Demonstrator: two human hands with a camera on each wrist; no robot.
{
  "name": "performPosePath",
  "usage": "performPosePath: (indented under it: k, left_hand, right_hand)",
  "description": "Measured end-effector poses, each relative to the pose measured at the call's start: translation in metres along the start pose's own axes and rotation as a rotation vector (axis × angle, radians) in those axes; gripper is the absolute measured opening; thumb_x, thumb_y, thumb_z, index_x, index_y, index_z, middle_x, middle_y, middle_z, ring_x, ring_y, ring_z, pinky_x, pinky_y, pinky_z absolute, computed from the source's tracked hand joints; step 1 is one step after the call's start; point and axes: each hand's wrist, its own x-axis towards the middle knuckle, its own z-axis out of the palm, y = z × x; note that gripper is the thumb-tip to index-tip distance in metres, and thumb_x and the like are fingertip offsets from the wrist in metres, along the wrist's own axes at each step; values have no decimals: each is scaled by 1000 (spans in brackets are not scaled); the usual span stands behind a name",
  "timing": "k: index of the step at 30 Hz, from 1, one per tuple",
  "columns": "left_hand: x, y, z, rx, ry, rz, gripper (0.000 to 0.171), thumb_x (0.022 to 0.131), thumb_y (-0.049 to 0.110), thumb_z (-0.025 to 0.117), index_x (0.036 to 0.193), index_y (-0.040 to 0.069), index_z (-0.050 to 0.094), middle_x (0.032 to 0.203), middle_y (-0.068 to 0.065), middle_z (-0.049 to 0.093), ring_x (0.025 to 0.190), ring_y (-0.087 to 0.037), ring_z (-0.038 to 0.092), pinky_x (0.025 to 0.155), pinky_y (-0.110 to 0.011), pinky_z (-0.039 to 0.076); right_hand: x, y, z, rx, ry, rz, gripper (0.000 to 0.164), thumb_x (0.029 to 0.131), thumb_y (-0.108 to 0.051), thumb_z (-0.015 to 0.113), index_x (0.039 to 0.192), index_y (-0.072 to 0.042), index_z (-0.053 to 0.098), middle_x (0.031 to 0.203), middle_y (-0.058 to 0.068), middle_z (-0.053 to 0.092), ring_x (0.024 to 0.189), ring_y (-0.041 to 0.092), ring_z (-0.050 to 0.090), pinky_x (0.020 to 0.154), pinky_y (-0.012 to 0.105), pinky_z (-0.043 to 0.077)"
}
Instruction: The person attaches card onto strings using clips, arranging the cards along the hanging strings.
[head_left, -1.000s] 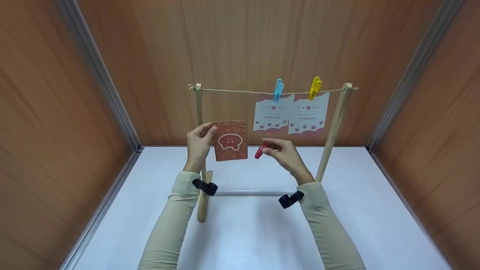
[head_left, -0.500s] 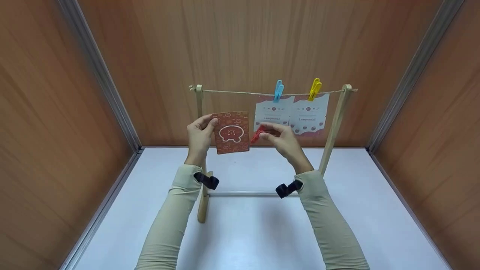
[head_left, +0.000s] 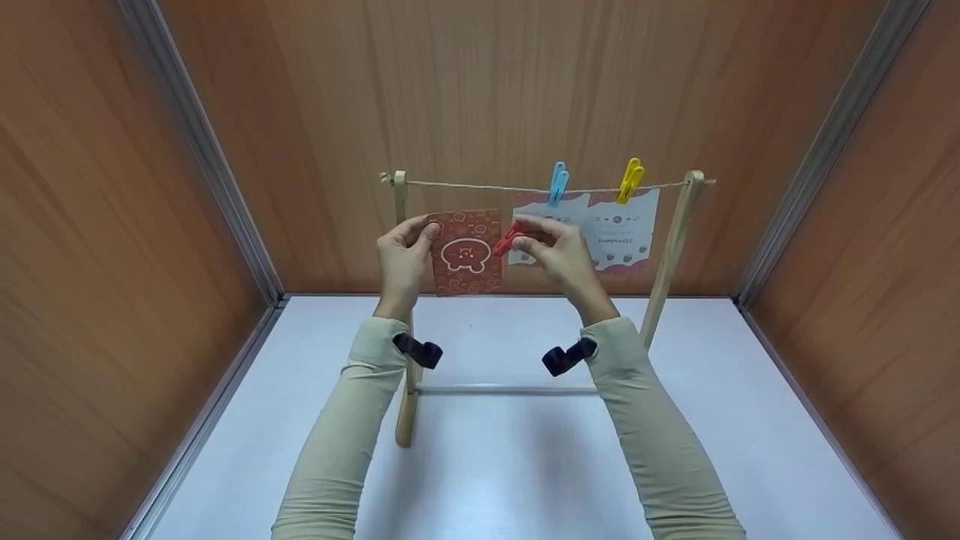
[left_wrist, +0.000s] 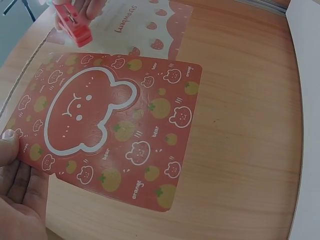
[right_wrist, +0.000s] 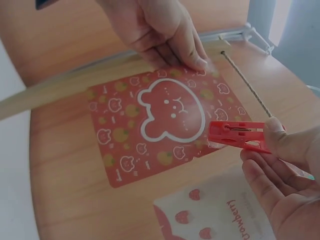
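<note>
A red card with a white-outlined bear face is pinched at its upper left corner by my left hand. My right hand pinches a red clothespin between thumb and fingers, its tip by the card's right edge in the head view. In the right wrist view the clothespin overlaps the card; I cannot tell if they touch. The card's top lies a little below the string. Two white strawberry cards hang from the string, under a blue clothespin and a yellow clothespin.
Wooden posts hold up the string, a left post behind my left hand and a right post. A crossbar joins them low down. The white table lies below, with wood-grain walls around it.
Both hands have risen toward the string, carrying the card and the red clothespin. The right hand has moved left, bringing the clothespin to the card's edge and covering part of a strawberry card.
</note>
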Motion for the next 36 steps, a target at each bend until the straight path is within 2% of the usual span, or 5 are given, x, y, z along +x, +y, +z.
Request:
performPosePath:
  k: [6,12,18,26,36]
  left_hand:
    - [3,6,3,57,-6,-2,24,91,11,64,109,-5,67,99,-16,71,79,-4,63,70,-16,50]
    - [8,10,3,70,13,2,24,90,9,65,109,-5,68,101,-18,71,80,-4,64,70,-15,51]
    - [10,12,6,77,19,38,23,90,7,64,108,-6,68,100,-20,71,79,-3,63,69,-15,51]
    - [12,15,10,79,10,68,21,90,8,64,105,-5,69,98,-19,71,77,-3,63,67,-16,51]
    - [14,17,11,90,9,99,20,90,8,65,104,-5,69,97,-19,71,75,-3,63,64,-16,51]
  right_hand:
    - [7,-11,4,-2,28,-73,34,92,-10,62,125,-2,62,114,16,67,103,21,65,89,23,52]
    - [14,-19,9,5,69,-115,34,91,-11,63,124,-3,63,115,14,67,100,18,65,87,20,52]
    - [21,-27,13,35,108,-143,34,89,-11,64,122,-1,64,112,16,68,94,14,65,84,20,53]
    - [27,-35,16,42,165,-163,33,89,-12,64,120,-2,66,114,14,67,97,15,64,88,23,53]
    - [34,-40,21,34,249,-222,30,87,-14,66,115,-4,69,109,13,70,92,13,66,82,21,54]
